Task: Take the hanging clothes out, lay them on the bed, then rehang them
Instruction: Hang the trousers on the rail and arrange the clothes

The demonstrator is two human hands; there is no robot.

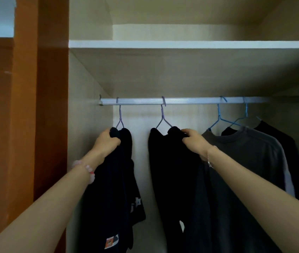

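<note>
Several dark garments hang on wire hangers from a metal rail (190,100) inside an open wardrobe. My left hand (106,141) grips the shoulder of the leftmost navy garment (116,189), which hangs on a purple hanger (120,115). My right hand (194,141) grips the shoulder of a second dark garment (170,170) on another purple hanger (162,114). To the right hang a grey shirt (243,161) and a black garment (280,139) on blue hangers (220,117). The bed is out of view.
A white shelf (181,44) runs above the rail. The wardrobe's brown side panel (41,106) stands at the left, the pale back wall (141,143) shows between the two held garments.
</note>
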